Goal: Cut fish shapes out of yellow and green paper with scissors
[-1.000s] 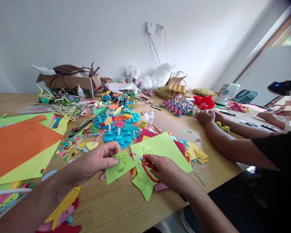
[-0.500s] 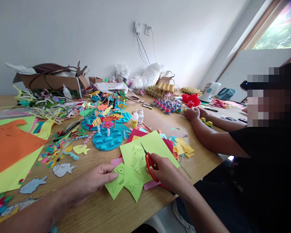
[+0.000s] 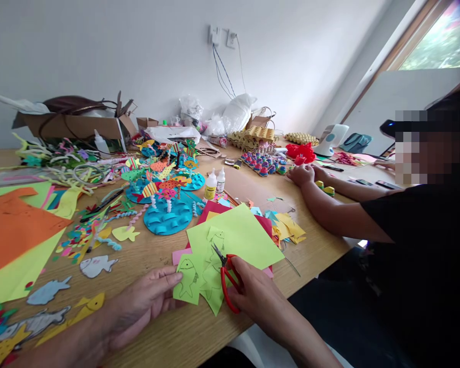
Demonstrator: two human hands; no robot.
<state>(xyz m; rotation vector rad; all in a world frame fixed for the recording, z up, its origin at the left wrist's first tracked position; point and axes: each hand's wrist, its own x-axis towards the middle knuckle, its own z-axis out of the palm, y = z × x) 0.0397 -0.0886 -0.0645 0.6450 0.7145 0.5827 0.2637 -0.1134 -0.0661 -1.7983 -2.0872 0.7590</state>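
My left hand (image 3: 153,294) pinches a small piece of green paper (image 3: 187,291) with a fish drawn on it, thumb on top. My right hand (image 3: 255,286) grips red-handled scissors (image 3: 225,286), its fingers in the loops. The dark blades point up and left, slightly parted, above the larger green sheet (image 3: 233,232), apart from the held piece. More fish outlines are drawn on that green paper, partly covered by the scissors. Red and pink paper lies underneath. Cut paper fish lie left of my left hand, among them a white fish (image 3: 97,266) and a blue-grey fish (image 3: 49,290).
Blue discs with paper fish on stems (image 3: 167,212) stand mid-table, beside two glue bottles (image 3: 210,185). Orange paper (image 3: 19,225) and pipe cleaners lie at left. A cardboard box (image 3: 80,128) sits by the wall. At right, another person's arms (image 3: 325,204) rest on the table.
The held green piece has turned more upright and shifted slightly right. My right hand and the scissors have come lower and left, nearer to it. The view has shifted slightly.
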